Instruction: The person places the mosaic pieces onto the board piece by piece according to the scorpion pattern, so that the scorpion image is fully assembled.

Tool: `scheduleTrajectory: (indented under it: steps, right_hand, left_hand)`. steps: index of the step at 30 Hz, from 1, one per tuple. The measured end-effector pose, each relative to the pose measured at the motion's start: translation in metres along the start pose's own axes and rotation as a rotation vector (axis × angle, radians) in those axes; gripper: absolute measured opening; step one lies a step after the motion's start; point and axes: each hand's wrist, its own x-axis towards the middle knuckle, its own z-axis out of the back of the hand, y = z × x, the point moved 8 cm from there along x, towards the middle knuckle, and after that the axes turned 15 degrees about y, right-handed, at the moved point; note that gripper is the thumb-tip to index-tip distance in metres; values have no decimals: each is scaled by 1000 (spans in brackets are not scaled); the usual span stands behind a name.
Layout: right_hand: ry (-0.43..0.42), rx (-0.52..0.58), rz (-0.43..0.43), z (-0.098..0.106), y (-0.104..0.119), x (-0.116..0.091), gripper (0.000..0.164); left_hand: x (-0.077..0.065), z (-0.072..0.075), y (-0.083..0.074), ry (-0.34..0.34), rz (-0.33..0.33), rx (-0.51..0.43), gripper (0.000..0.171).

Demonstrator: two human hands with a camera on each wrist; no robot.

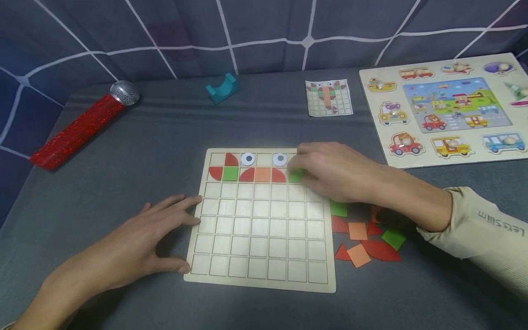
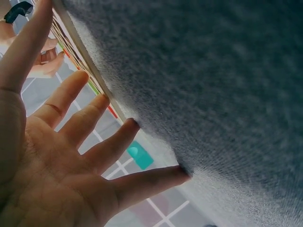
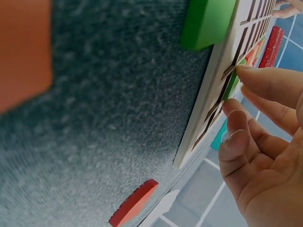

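A wooden grid board [image 1: 261, 285] lies flat on the dark cloth. Its top two rows carry red quarter-round pieces [image 1: 215, 173], a green square [image 1: 229, 173], an orange square [image 1: 262, 174] and two round eye pieces [image 1: 247, 159]. Over the board's upper right reaches my right hand [image 1: 336, 172], its thumb and fingertips pinching another green square [image 3: 231, 85] at a second-row cell. My left hand [image 1: 144, 240] is spread on the cloth, with thumb and fingertips at the board's left edge. The board's top right corner is hidden behind the right hand.
Loose red, orange and green pieces [image 1: 360, 255] lie right of the board. Behind it are a small pattern card [image 1: 329, 110] and a teal curved block [image 1: 222, 90]. A knobbed vehicle puzzle [image 1: 458, 126] lies back right, a red glittery microphone [image 1: 80, 128] back left.
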Motion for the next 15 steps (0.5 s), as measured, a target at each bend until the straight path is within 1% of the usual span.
scheduleTrajectory:
  steps: [3, 8, 10, 15]
  right_hand:
    - [-2, -10, -1, 1, -1, -1, 23]
    - [-27, -36, -4, 7, -5, -9, 23]
    - [-36, -39, -18, 10, -8, -13, 24]
    - [-48, -43, -82, 15, -21, -25, 25]
  left_hand:
    - [-1, 1, 0, -9, -9, 4, 73]
    - [-1, 1, 1, 1, 3, -2, 73]
    - [0, 0, 1, 4, 4, -2, 73]
    - [0, -1, 1, 8, 3, -3, 73]
